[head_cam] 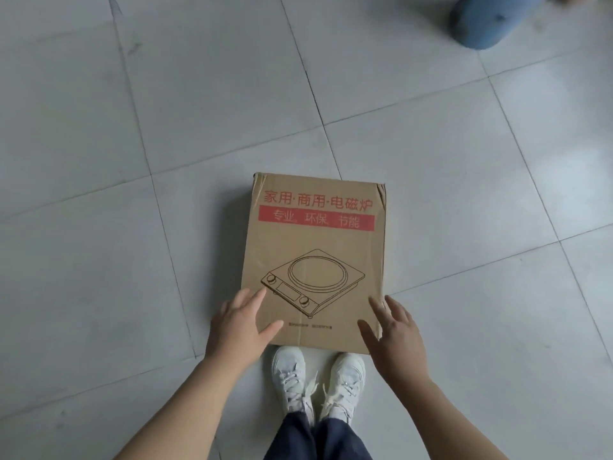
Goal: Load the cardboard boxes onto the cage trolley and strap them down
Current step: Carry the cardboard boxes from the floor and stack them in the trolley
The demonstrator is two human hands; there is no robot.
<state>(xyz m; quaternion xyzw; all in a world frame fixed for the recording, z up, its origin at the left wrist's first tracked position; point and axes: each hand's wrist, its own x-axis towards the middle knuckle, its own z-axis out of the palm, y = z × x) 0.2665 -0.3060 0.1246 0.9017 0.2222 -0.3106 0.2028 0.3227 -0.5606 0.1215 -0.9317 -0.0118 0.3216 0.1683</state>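
While the tiled floor filled nearly the whole frame, the cardboard box lay flat on it at lower centre, its printed face up and its long axis running from the bottom of the frame toward the top, straight away from the person. No cage trolley or strap showed anywhere in the frame, so loading looked not yet begun for this box. A blurred blue shape sat at the upper right, too unclear to name. Just below the box's near short edge stood the person's white shoes, toes almost at the cardboard. The left hand was spread open at the box's lower left corner, fingers lying over the top face and the edge, closed on nothing. The right hand was likewise open at the lower right corner, fingers splayed over the side edge; whether it touched the cardboard could not be told. Both hands stood about equally near, one to each long side, so the coming lift would probably turn on clamping those two long edges near the close end
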